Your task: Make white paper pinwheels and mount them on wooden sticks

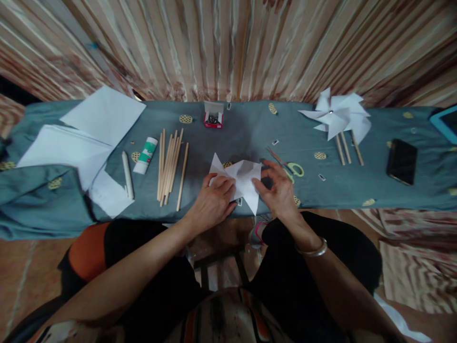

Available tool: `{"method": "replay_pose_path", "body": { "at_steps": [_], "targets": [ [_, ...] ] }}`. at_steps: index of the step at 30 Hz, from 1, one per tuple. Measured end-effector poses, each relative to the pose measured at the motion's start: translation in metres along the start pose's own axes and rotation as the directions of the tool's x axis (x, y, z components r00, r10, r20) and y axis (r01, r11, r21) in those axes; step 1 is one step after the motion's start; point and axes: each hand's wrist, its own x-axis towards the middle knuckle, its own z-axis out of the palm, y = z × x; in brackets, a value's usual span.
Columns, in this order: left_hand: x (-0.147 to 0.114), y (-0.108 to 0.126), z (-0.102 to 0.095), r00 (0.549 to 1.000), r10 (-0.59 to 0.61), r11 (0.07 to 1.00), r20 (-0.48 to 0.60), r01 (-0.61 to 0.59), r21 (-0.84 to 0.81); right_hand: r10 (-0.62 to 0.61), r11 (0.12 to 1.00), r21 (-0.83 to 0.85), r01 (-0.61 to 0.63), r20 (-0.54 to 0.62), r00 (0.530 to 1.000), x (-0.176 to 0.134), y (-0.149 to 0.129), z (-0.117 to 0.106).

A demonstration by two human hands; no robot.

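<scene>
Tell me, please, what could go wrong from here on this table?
The white paper could crease or tear where the left hand and right hand touch it. The scissors lie beside the right hand and might nick it. The red box stands open, so a knock could spill its contents.

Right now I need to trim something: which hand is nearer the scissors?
Right. The right hand is just beside the scissors; the left hand is farther off, on the folded white paper.

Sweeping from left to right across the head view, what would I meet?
White sheets → green-and-white tube → wooden sticks → left hand → pointed white paper → right hand → white pinwheels → black phone → blue-edged item, cut off by the frame.
</scene>
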Motion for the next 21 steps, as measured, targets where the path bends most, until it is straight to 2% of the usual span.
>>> {"method": "replay_pose_path", "body": {
  "at_steps": [4, 8, 12, 21],
  "targets": [
    [-0.001, 0.0, 0.001, 1.0, 0.009, 1.0, -0.014, -0.009, -0.015, -0.081, 0.996, 0.045, 0.08, 0.015, 0.997, -0.005, -0.018, -0.006],
    [-0.001, 0.0, 0.001, 1.0, 0.002, 0.999, -0.015, -0.003, -0.035, -0.216, 0.976, -0.017, 0.218, 0.065, 0.974, -0.007, -0.025, -0.01],
    [-0.001, 0.0, 0.0, 1.0, -0.016, 0.999, -0.023, 0.015, -0.035, -0.291, 0.949, -0.099, 0.3, 0.095, 0.952, -0.007, -0.024, -0.011],
    [-0.001, 0.001, -0.003, 0.999, -0.043, 0.997, 0.011, 0.043, -0.057, -0.345, 0.899, -0.22, 0.378, 0.178, 0.922, -0.009, -0.018, -0.001]
  ]
}}
